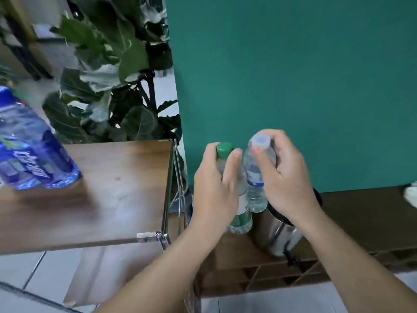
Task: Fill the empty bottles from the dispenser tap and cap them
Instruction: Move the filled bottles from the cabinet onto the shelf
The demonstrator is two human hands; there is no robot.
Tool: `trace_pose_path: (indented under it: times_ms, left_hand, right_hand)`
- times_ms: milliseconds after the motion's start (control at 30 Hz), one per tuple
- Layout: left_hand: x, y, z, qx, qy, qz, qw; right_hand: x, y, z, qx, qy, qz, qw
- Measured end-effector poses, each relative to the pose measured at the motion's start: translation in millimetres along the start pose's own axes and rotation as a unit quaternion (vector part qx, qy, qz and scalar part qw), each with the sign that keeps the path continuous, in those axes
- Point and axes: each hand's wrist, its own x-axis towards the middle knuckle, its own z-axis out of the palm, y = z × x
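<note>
My left hand (214,184) grips the green-capped bottle (242,213), right hand (286,175) the clear-capped bottle (256,188), both held above the steel dispenser (274,233); probably light, thin, crushable plastic, so grip near the stiffer necks.

**Soft indoor light, smeared left side**

Even, diffuse light, no hard shadows on the green wall (293,86). Heavy motion blur at nine o'clock: the blue bottle (29,145) and the plant leaves (101,64) at eleven o'clock streak badly. The wooden tabletop (117,188) shows a pale sheen and a soft smudged shadow. Centre is sharper. Wide-angle bending tilts the edges outward.
</note>
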Motion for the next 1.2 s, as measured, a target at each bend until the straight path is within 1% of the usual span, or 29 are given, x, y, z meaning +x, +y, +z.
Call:
trace_pose_path:
  times_ms: [167,267,433,600,833,933,1100,1200]
  left_hand:
    - [37.7,58.2,-57.4,-0.036,0.008,0.048,0.998]
    - [56.0,76.0,-101.1,-0.026,0.02,0.071,0.997]
    - [84.9,64.0,-173.8,0.009,0.034,0.071,0.997]
    - [102.9,41.8,-223.0,0.051,0.067,0.053,0.995]
    - [116.1,25.0,-246.3,0.068,0.068,0.047,0.994]
    - [117.3,22.7,-249.2,0.066,0.077,0.051,0.994]
    - [114.4,19.4,-247.0,0.083,0.084,0.081,0.99]
    - [112.6,19.3,-244.1,0.091,0.095,0.085,0.988]
  right_hand:
    - [22.7,-81.1,12.7,0.035,0.023,-0.059,0.997]
    - [34.1,-114.5,36.0,0.046,0.022,-0.081,0.995]
    - [49.3,-144.5,98.1,0.052,0.006,-0.1,0.994]
    - [63.8,-153.6,154.5,0.063,-0.013,-0.08,0.995]
    - [74.9,-160.4,199.6,0.061,-0.026,-0.061,0.996]
    - [74.5,-159.4,203.3,0.067,-0.026,-0.063,0.995]
    - [77.7,-155.4,199.9,0.103,-0.035,-0.049,0.993]
    - [80.4,-152.7,196.6,0.114,-0.055,-0.042,0.991]
